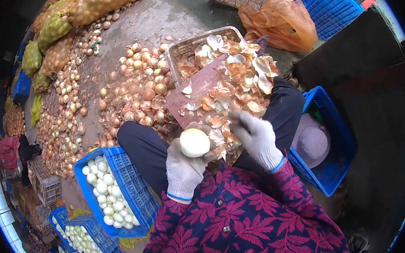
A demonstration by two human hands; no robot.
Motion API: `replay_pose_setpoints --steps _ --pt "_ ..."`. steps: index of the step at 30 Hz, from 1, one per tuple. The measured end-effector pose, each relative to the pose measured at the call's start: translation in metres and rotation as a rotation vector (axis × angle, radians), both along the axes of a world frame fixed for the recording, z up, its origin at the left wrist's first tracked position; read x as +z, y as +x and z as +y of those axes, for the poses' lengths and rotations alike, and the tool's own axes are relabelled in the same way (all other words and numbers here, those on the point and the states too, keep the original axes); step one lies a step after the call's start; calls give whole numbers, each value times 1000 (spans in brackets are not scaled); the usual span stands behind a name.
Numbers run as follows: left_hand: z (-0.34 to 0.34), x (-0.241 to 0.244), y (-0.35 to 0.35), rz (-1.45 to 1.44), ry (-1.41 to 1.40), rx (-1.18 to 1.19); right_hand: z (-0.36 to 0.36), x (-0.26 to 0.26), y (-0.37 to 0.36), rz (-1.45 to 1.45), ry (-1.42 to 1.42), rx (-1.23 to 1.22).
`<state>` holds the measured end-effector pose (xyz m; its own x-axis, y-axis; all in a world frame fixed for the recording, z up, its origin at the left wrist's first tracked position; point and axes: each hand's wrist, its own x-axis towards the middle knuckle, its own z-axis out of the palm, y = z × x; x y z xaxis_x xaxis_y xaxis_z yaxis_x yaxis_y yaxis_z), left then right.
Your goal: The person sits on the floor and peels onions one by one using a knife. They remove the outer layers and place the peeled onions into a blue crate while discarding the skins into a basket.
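Note:
My left hand [184,168], in a white knit glove with a blue cuff edge, grips a peeled white onion [194,142] from below. To its right, my gloved right hand [257,136] is raised over the skins with its fingers bent. Motion blur hides whether anything is between those fingers. Both hands are above my lap. Just beyond them a reddish board [195,91] slants across a crate [203,36]. Papery onion skins [235,91] are heaped over the board and crate.
Unpeeled onions [144,84] cover the floor ahead and left. A blue crate of peeled onions [131,183] stands at my left knee. At right, another blue crate [343,164] holds a hat [312,140]. Filled mesh sacks [98,5] lie far left; a person [8,154] works there.

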<state>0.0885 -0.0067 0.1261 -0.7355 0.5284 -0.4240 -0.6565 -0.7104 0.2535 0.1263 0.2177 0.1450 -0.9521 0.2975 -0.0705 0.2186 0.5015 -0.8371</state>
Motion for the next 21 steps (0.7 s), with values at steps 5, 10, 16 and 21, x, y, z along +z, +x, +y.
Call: replay_pose_setpoints --steps 5,10,16,21 --pt "2 4 1 175 -148 10 -14 29 25 24 167 432" --pt "2 5 -1 251 -160 -11 -15 24 31 74 286 494" --pt "2 6 -1 377 -278 3 -18 24 32 -69 432 531" --pt "5 9 2 280 -256 11 -25 27 36 -81 202 414"
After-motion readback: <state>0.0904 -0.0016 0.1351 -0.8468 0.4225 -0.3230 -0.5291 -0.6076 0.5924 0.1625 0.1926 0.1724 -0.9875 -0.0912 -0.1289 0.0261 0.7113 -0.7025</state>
